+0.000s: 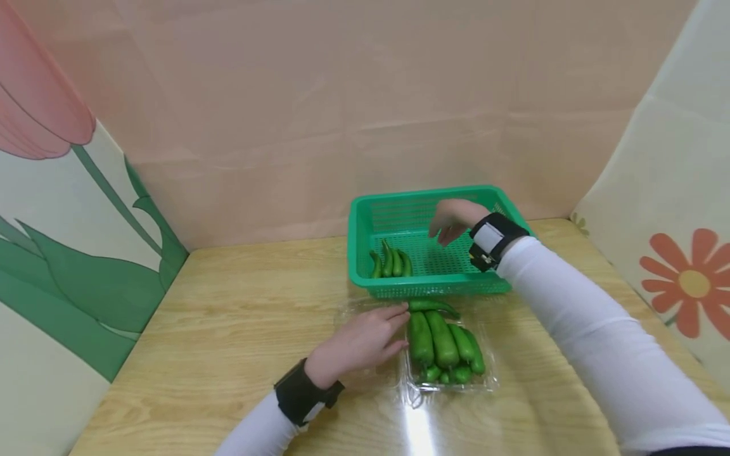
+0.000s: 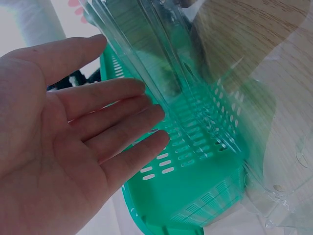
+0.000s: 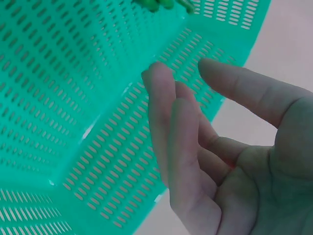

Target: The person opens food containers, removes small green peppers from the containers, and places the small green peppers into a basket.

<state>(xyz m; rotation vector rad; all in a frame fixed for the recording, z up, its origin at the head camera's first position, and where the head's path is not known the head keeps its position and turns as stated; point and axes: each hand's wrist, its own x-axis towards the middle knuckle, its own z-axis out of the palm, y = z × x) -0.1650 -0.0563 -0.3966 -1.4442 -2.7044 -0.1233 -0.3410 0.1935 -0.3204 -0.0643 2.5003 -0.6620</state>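
Indoor booth-like workspace, kind of room indeterminate: a wood-grain tabletop (image 1: 256, 304) bounded by a plain, creased pinkish backdrop (image 1: 342, 95) and pale side panels (image 1: 644, 164) printed with a pink tulip (image 1: 42, 95) and a red-petalled flower (image 1: 694, 283).

Wood-grain table (image 1: 228, 316), creased pinkish-beige backdrop (image 1: 285, 114) behind; tulip-printed panel (image 1: 74, 266) left, red-flowered panel (image 1: 644, 190) right.

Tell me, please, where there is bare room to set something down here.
The widest bare patch is the table between the left wall and the left hand. In the basket, room right of the small peppers is also bare, by the right hand. It is crowded before the basket, where the clear box and its bigger peppers sit.
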